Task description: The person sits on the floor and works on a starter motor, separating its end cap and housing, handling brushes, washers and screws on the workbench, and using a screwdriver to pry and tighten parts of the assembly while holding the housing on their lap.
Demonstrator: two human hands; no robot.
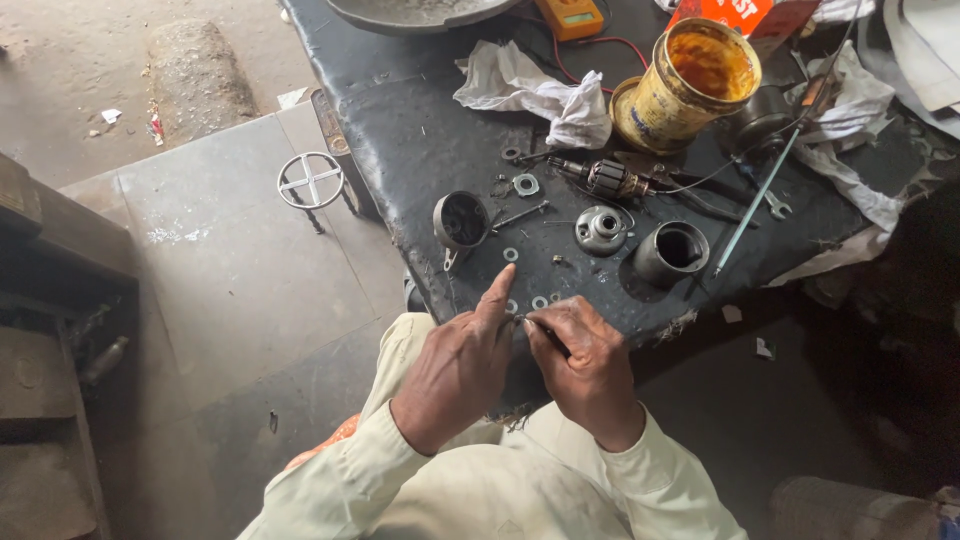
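Both hands meet at the bench edge: right hand (585,365) pinches a thin dark tool (548,338); left hand (455,370) steadies its tip, index finger raised. Beyond the grip, washers (540,301), armature (607,179) and cylindrical housing (672,252) lie apart; reassembly appears far from complete.

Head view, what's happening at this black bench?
A person pinches something small and thin between both hands, left hand and right hand, at the near edge of the black bench. Motor parts lie spread beyond: an armature, a cylindrical housing, an end cap, loose washers, a yellow tin.
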